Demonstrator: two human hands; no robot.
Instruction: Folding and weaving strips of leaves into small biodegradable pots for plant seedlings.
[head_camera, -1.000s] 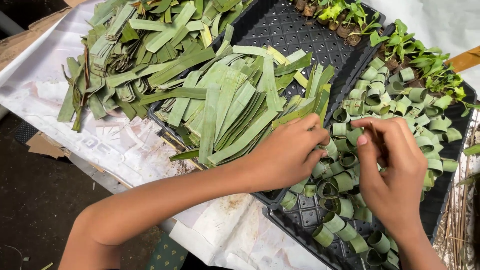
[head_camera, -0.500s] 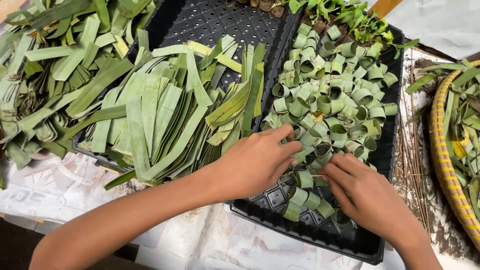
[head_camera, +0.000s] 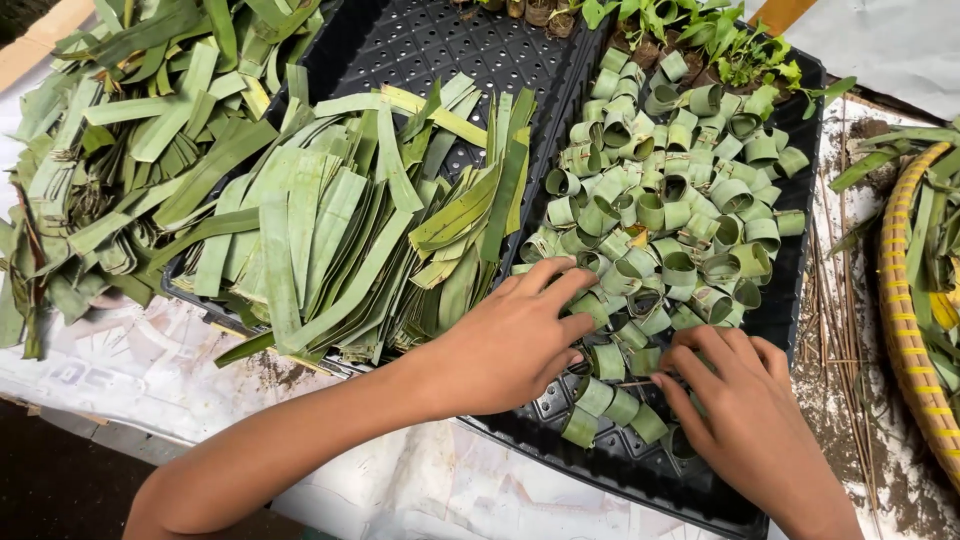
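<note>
My left hand (head_camera: 505, 345) lies palm down on the near part of a black perforated tray (head_camera: 640, 475), fingers spread over several rolled green leaf rings (head_camera: 670, 215). My right hand (head_camera: 745, 415) rests beside it to the right, fingertips touching the rings (head_camera: 610, 400) at the tray's front; a thin stick seems to run between the two hands. Whether either hand pinches a ring is hidden by the fingers. A pile of flat cut leaf strips (head_camera: 350, 230) covers the tray's left half.
More loose leaf strips (head_camera: 110, 150) lie on white sheeting (head_camera: 140, 370) at the left. Small seedlings (head_camera: 700, 30) stand at the tray's far end. A woven yellow basket (head_camera: 905, 320) with leaves sits at the right, with thin sticks (head_camera: 835, 300) scattered beside it.
Both hands have come down from a raised pinch onto the rings at the tray's front. The camera has shifted right, bringing the basket into view.
</note>
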